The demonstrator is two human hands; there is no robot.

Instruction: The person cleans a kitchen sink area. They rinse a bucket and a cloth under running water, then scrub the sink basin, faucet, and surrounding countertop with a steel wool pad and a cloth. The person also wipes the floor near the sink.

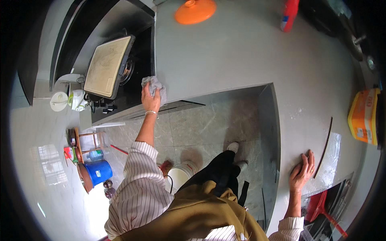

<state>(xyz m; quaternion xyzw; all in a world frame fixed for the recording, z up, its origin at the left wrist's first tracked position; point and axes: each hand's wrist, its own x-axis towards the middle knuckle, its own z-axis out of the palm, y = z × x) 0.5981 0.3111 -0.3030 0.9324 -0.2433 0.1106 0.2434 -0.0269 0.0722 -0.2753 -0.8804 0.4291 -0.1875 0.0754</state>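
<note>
My left hand (pixel 150 99) is closed on a crumpled grey cloth (pixel 154 82), pressed to the grey countertop (pixel 217 57) where it meets the black gas stove (pixel 141 63). Beyond that hand, a cream cutting board with a dark rim (pixel 105 66) lies tilted over the stove's burner. My right hand (pixel 303 170) rests on the right-hand stretch of counter, palm down and fingers slightly spread, with nothing in it. Beside its fingertips runs a thin dark strip (pixel 323 147), with a wet, shiny patch (pixel 333 153) on the counter past it.
An orange lid (pixel 195 12) and a red bottle (pixel 290 15) stand at the counter's far side. An orange-yellow container (pixel 363 116) is at the right. A white bucket (pixel 181 176) and a blue bucket (pixel 99 172) are on the floor. White appliances (pixel 77 100) sit left of the stove.
</note>
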